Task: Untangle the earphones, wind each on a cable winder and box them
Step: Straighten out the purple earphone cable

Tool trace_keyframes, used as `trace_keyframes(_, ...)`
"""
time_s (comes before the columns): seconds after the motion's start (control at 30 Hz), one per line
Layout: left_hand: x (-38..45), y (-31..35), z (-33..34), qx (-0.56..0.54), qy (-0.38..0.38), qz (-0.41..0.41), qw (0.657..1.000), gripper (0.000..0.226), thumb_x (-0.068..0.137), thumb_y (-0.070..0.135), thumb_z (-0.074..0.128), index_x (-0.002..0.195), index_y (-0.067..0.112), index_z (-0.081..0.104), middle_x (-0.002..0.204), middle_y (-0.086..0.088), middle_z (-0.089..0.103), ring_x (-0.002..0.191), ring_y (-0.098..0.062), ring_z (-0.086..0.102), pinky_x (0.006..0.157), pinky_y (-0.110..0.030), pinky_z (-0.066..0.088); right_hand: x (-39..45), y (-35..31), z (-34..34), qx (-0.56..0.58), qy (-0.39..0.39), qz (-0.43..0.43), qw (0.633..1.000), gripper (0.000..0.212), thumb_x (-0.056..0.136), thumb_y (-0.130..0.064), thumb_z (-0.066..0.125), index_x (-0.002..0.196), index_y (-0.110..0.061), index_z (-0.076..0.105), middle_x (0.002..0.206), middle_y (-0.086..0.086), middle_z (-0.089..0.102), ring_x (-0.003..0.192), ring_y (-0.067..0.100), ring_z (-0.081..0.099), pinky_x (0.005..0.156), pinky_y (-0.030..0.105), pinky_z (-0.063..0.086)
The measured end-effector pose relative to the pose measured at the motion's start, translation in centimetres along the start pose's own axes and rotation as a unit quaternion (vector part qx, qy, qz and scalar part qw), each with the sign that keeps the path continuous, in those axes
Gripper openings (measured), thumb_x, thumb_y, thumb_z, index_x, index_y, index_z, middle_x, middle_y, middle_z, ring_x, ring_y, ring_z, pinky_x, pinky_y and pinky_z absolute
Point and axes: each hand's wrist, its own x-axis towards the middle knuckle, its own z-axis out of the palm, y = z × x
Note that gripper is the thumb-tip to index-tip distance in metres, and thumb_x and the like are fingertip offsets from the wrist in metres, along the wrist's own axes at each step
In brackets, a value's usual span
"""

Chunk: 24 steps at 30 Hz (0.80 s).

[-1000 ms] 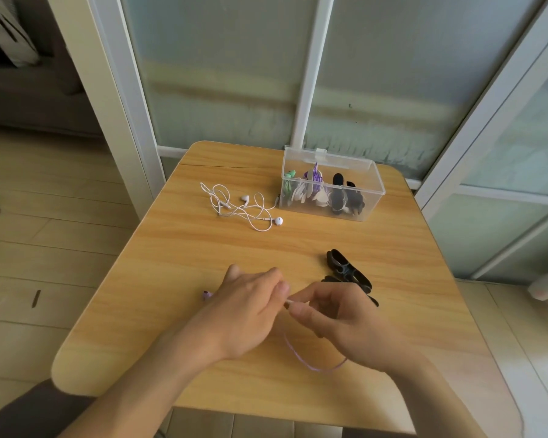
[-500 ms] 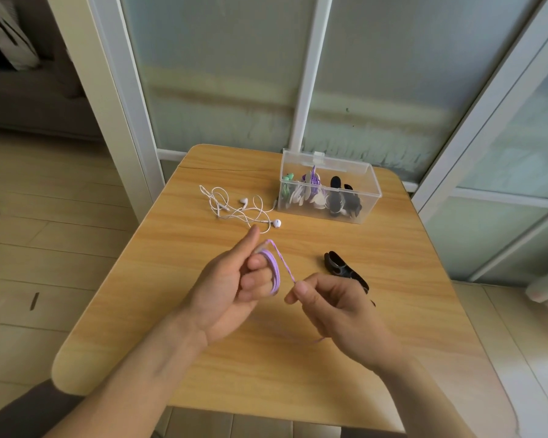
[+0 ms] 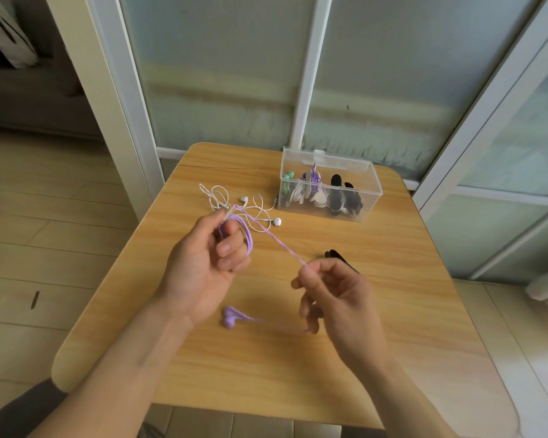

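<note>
Now we see both hands raised over the wooden bench [image 3: 377, 358] in the middle of the frame. The left hand [image 3: 203, 263] is turned with its palm toward the camera, and its fingers [image 3: 231, 248] are curled through a small coil of the purple earphone cable [image 3: 247, 238]; the thumb and forefinger pinch the plug end at the top of this coil. From there one purple strand goes down and to the right, straight and tight, to the right hand [image 3: 339, 298], where the thumb and forefinger pinch it; the other fingers of this hand are loosely bent. Below the hands, the purple earbuds [image 3: 230, 317] lie on the bench, a little blurred, with their cable running to the right under the right hand.

Above the left hand, the white earphones [image 3: 234, 203] lie loose and tangled on the bench. Just right of them, in the upper middle of the frame, stands the clear plastic box [image 3: 329, 188] with its lid open; inside it we see wound earphones in green, white, purple and black. A black cable winder [image 3: 336, 256] lies on the bench behind the right hand, partly hidden by it.
</note>
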Motion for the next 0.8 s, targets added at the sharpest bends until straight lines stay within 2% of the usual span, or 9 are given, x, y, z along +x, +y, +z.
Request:
trace_keyframes(0.1, -0.2, 0.3, 0.0, 0.06, 0.026, 0.044, 0.997, 0.034, 0.1, 0.025, 0.042, 0.067, 0.015, 0.048, 0.05, 0.005, 0.027, 0.044, -0.01, 0.022, 0.057, -0.031, 0.016, 0.8, -0.7, -1.6, 0.045, -0.011, -0.011, 0.999, 0.026, 0.09, -0.033, 0.061, 0.084, -0.009, 0.068, 0.071, 0.01, 0.065, 0.039, 0.014, 0.038, 0.038, 0.02, 0.031)
trace_keyframes(0.17, -0.2, 0.4, 0.1, 0.065, 0.036, 0.059, 0.996, 0.037, 0.102, 0.024, 0.041, 0.067, 0.015, 0.047, 0.051, 0.004, 0.028, 0.044, -0.011, 0.022, 0.056, -0.03, 0.017, 1.1, -1.0, -2.7, 0.064, -0.051, 0.005, 0.997, 0.033, 0.09, -0.045, 0.066, 0.088, -0.012, 0.071, 0.063, 0.01, 0.058, 0.036, 0.011, 0.027, 0.039, 0.015, 0.023)
trace_keyframes(0.23, -0.1, 0.7, -0.1, 0.05, 0.039, 0.064, 0.996, 0.039, 0.105, 0.028, 0.04, 0.067, 0.017, 0.046, 0.051, 0.005, 0.029, 0.045, -0.011, 0.023, 0.055, -0.029, 0.018, 1.2, -1.4, -3.5, 0.039, -0.091, 0.024, 0.995, 0.047, 0.074, -0.056, 0.08, 0.094, -0.014, 0.071, 0.061, 0.011, 0.057, 0.036, 0.01, 0.025, 0.039, 0.014, 0.022)
trace_keyframes(0.3, 0.2, 1.4, -0.6, 0.038, 0.043, 0.074, 0.996, 0.039, 0.105, 0.032, 0.04, 0.069, 0.019, 0.045, 0.052, 0.006, 0.03, 0.046, -0.01, 0.023, 0.055, -0.029, 0.019, 1.2, -1.9, -4.1, -0.02, -0.105, 0.025, 0.994, 0.055, 0.061, -0.056, 0.089, 0.092, -0.015, 0.07, 0.064, 0.012, 0.062, 0.036, 0.011, 0.028, 0.038, 0.015, 0.023)
trace_keyframes(0.43, 0.3, 1.7, -1.1, 0.068, 0.063, 0.094, 0.991, 0.038, 0.105, 0.031, 0.042, 0.069, 0.019, 0.046, 0.052, 0.006, 0.031, 0.045, -0.01, 0.024, 0.054, -0.028, 0.021, 1.0, -2.6, -4.7, -0.086, -0.095, 0.021, 0.992, 0.037, 0.087, -0.038, 0.067, 0.081, -0.002, 0.064, 0.067, 0.01, 0.067, 0.037, 0.013, 0.032, 0.041, 0.026, 0.02)
trace_keyframes(0.57, 0.5, 1.2, -1.2, 0.087, 0.088, 0.079, 0.989, 0.037, 0.104, 0.029, 0.044, 0.069, 0.018, 0.045, 0.053, 0.005, 0.031, 0.046, -0.011, 0.024, 0.053, -0.027, 0.022, 0.8, -3.0, -4.6, -0.108, -0.1, 0.019, 0.989, 0.042, 0.096, -0.038, 0.046, 0.08, -0.003, 0.062, 0.071, 0.015, 0.071, 0.04, 0.018, 0.048, 0.044, 0.026, 0.036)
trace_keyframes(0.63, 0.5, 1.1, -1.2, 0.11, 0.09, 0.06, 0.988, 0.036, 0.103, 0.029, 0.045, 0.069, 0.017, 0.046, 0.053, 0.004, 0.031, 0.046, -0.012, 0.025, 0.054, -0.028, 0.022, 0.7, -3.1, -4.5, -0.116, -0.099, 0.022, 0.988, 0.037, 0.092, -0.037, 0.054, 0.09, -0.002, 0.065, 0.075, 0.012, 0.072, 0.043, 0.021, 0.055, 0.051, 0.033, 0.042)
trace_keyframes(0.7, 0.5, 1.0, -1.2, 0.14, 0.082, 0.043, 0.986, 0.036, 0.102, 0.028, 0.046, 0.069, 0.016, 0.046, 0.053, 0.003, 0.032, 0.046, -0.013, 0.026, 0.055, -0.03, 0.022, 0.6, -3.1, -4.4, -0.133, -0.096, 0.024, 0.986, 0.031, 0.081, -0.026, 0.073, 0.102, -0.005, 0.065, 0.074, 0.005, 0.069, 0.042, 0.017, 0.054, 0.049, 0.032, 0.044)
trace_keyframes(0.8, 0.4, 0.9, -1.2, 0.164, 0.081, 0.041, 0.982, 0.036, 0.101, 0.028, 0.049, 0.068, 0.015, 0.045, 0.053, 0.002, 0.031, 0.047, -0.014, 0.025, 0.055, -0.03, 0.022, 0.6, -2.8, -4.4, -0.171, -0.093, 0.03, 0.98, 0.016, 0.079, -0.01, 0.08, 0.088, -0.003, 0.069, 0.061, -0.004, 0.061, 0.041, 0.007, 0.043, 0.04, 0.018, 0.038)
